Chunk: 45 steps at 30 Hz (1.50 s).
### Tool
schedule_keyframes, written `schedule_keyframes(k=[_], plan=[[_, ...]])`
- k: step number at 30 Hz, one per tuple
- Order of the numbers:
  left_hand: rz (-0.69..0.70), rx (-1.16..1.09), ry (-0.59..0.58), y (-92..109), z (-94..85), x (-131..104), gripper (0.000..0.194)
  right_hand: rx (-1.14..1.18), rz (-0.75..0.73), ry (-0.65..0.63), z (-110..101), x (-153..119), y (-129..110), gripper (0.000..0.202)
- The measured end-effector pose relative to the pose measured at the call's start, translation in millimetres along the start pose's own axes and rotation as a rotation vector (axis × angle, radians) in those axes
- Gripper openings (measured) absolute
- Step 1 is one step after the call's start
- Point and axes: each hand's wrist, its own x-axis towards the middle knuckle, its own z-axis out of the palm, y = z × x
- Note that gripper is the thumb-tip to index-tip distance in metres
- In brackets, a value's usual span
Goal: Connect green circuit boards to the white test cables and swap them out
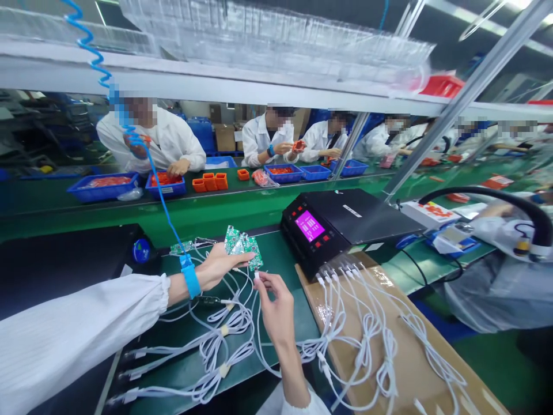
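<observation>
My left hand [218,266], with a blue wrist strap [189,276] above it, grips green circuit boards [242,246] held up over the bench. Pinched in my right hand [276,302] is a white cable plug [257,275], right at the lower edge of the boards; whether it is seated in a socket I cannot tell. Beside my left wrist lies another green circuit board [181,248] with leads on it. Bundled white cables [224,328] spread over the bench below both hands.
A black tester [311,227] with a lit purple screen stands to the right, white cables plugged into its front. Cardboard [363,346] lies under those cables. A black box [64,259] is at left. A coiled blue cord [159,190] hangs down to my wrist. Across the line, several co-workers handle orange parts.
</observation>
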Motion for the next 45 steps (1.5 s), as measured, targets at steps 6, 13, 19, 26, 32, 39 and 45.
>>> schedule_keyframes(k=[6, 13, 19, 26, 32, 39, 45], plan=[[0.061, 0.024, -0.005, -8, 1.2, -2, 0.044, 0.020, -0.003, 0.072, 2, -4, 6, 0.031], [0.086, 0.058, -0.008, -11, 3.1, -4, 0.044, 0.096, 0.023, 0.113, 9, -1, 16, 0.040], [0.134, 0.060, -0.011, -11, 1.8, -4, 0.040, 0.100, 0.070, 0.112, 5, -4, 0, 0.036], [0.092, 0.047, 0.019, -17, -0.2, 0, 0.037, 0.129, 0.094, 0.122, 7, -4, 6, 0.039], [0.088, 0.048, 0.038, -7, 4.6, -6, 0.040, 0.150, 0.113, 0.128, 7, -6, 4, 0.036], [0.110, 0.052, 0.030, -5, 5.7, -7, 0.042, 0.147, 0.114, 0.119, 6, -6, 0, 0.033], [0.103, 0.051, 0.033, -6, 5.0, -6, 0.042, 0.160, 0.114, 0.144, 7, -6, 2, 0.033]])
